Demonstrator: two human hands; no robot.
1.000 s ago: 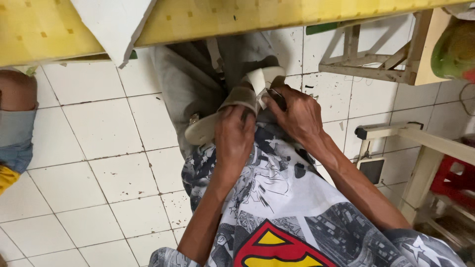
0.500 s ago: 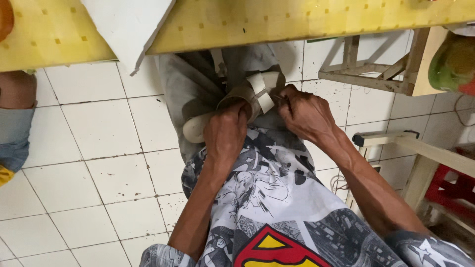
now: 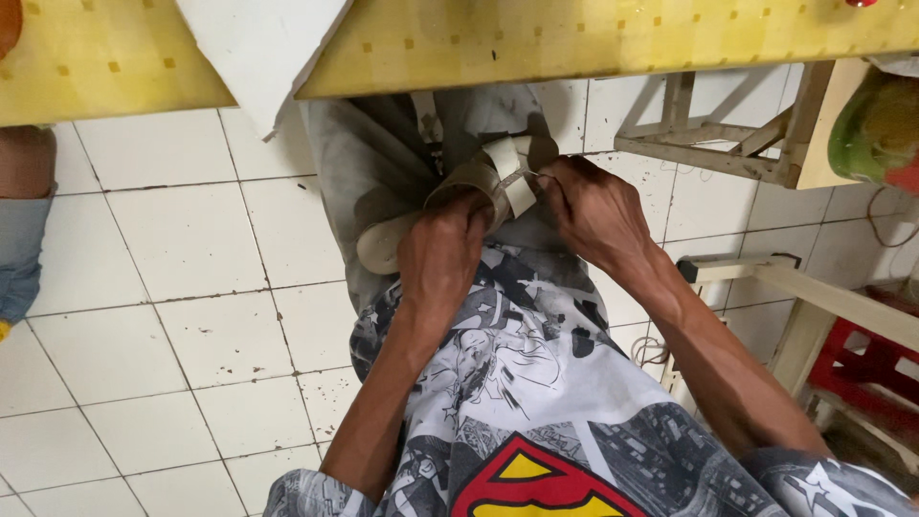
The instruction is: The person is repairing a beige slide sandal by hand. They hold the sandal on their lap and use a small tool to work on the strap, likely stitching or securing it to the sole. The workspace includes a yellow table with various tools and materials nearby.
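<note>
The person sits with a sandal [image 3: 450,206] resting on the lap, just below the near edge of the yellow desk [image 3: 593,38], over the white tiled floor [image 3: 182,287]. The left hand [image 3: 442,257] is clamped around the sandal's sole and tan strap, steadying it. The right hand [image 3: 593,206] has its fingers [image 3: 548,180] pinched shut on a thin thread [image 3: 522,176] (possibly with a needle, too small to tell) drawn taut from the white strap [image 3: 507,168]. This looks like mid-stitch work on the strap. The next move seems to call for a firm hold on the sole while the thread is drawn tight and the point re-entered close beside the last stitch, without twisting the strap. A wooden frame [image 3: 728,134] stands under the desk's right end.
</note>
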